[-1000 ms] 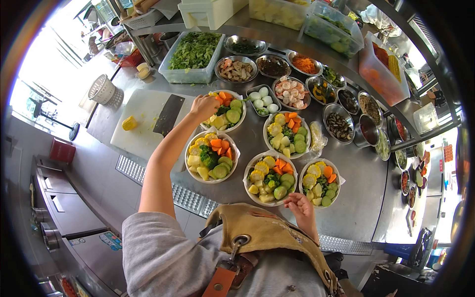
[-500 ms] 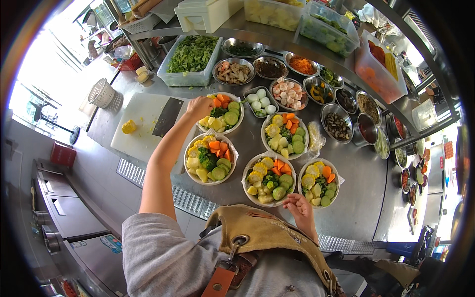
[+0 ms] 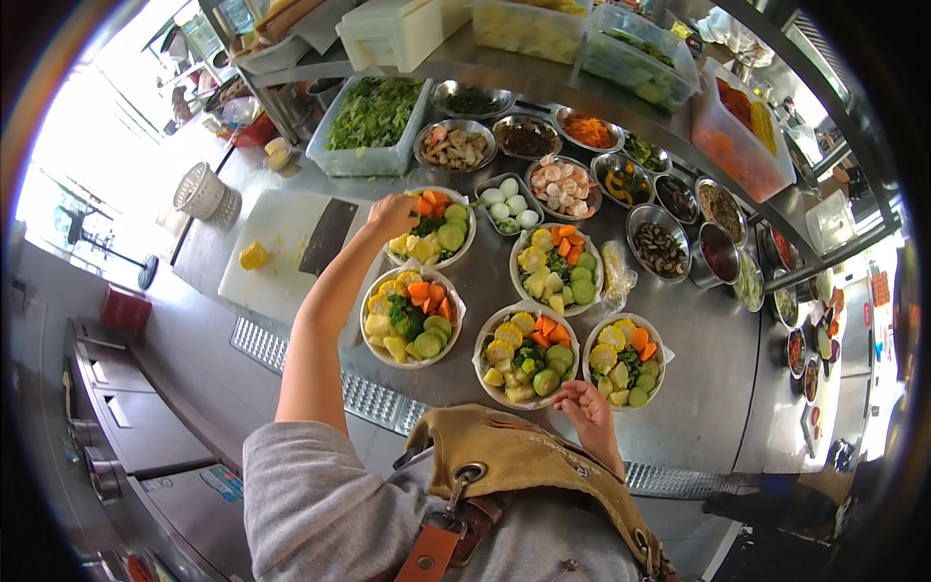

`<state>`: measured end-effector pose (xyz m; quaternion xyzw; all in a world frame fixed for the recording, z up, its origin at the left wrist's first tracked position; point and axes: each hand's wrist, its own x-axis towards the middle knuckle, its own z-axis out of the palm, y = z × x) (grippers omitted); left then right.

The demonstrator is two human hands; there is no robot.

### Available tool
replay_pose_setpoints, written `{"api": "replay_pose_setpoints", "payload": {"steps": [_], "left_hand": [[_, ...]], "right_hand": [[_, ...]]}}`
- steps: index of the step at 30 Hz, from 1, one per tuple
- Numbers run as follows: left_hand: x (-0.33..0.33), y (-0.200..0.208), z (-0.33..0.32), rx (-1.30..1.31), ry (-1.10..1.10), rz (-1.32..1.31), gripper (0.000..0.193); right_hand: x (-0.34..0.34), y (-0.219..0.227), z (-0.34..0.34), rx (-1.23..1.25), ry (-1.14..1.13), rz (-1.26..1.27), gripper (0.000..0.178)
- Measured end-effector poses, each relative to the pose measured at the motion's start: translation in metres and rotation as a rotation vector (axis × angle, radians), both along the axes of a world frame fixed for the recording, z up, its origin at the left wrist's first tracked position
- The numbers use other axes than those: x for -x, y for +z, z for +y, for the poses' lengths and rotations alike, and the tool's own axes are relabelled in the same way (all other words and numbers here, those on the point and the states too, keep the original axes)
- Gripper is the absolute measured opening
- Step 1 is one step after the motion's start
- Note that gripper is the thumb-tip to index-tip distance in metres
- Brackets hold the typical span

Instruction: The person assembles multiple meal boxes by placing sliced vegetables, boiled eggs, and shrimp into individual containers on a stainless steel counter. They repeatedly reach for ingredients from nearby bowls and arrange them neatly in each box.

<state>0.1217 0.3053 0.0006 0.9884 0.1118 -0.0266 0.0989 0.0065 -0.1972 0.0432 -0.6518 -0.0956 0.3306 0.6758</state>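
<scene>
My left hand [image 3: 392, 215] reaches over the left edge of the far-left vegetable bowl [image 3: 452, 250], its fingers closed together by the carrot pieces. Whatever they hold, if anything, I cannot make out. Loosely curled and apart, the fingers of my right hand [image 3: 588, 411] hover empty beside the rim of the near middle bowl [image 3: 503, 398]. Carrot chunks, corn rounds, cucumber slices, potato pieces and broccoli fill these lined white bowls. Similar ones are the near-left bowl [image 3: 371, 347], the back middle bowl [image 3: 586, 303] and the near-right bowl [image 3: 658, 390].
On the white cutting board [image 3: 262, 218] lie a corn piece [image 3: 253, 255] and a dark-bladed knife [image 3: 328, 238]. Behind the bowls stand a tub of greens [image 3: 373, 116], boiled eggs [image 3: 510, 204], shrimp [image 3: 563, 186] and mushrooms [image 3: 658, 248]. A metal shelf [image 3: 543, 102] overhangs the back.
The left hand stays at the far-left bowl, with only a slight shift of the fingers. My right hand has hardly moved. The view has tilted slightly.
</scene>
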Motion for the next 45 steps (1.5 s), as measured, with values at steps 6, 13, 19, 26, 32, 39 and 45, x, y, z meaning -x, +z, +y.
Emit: {"api": "replay_pose_setpoints", "payload": {"steps": [6, 13, 19, 26, 32, 39, 45], "left_hand": [[-0.023, 0.06, -0.055, -0.121, -0.323, -0.155, 0.022], [-0.119, 0.196, -0.169, -0.191, -0.924, -0.749, 0.02], [-0.274, 0.287, -0.224, 0.202, -0.557, -0.772, 0.019], [-0.42, 0.266, -0.235, -0.059, -0.334, -0.264, 0.05], [-0.412, 0.274, -0.239, -0.118, -0.328, -0.209, 0.04], [-0.387, 0.28, -0.242, 0.061, -0.386, -0.616, 0.02], [-0.344, 0.298, -0.231, 0.563, -0.444, -0.775, 0.02]], "right_hand": [[-0.005, -0.01, 0.001, -0.044, 0.013, -0.045, 0.024], [-0.01, -0.013, -0.001, -0.083, 0.027, -0.04, 0.027], [-0.015, -0.032, -0.012, -0.119, -0.047, -0.036, 0.026], [-0.032, -0.05, -0.025, -0.166, -0.094, 0.024, 0.028], [-0.044, -0.047, -0.023, -0.13, -0.054, 0.045, 0.028], [-0.042, -0.045, -0.025, -0.13, -0.053, 0.007, 0.028], [-0.033, -0.049, -0.026, -0.138, -0.073, -0.025, 0.028]]}}
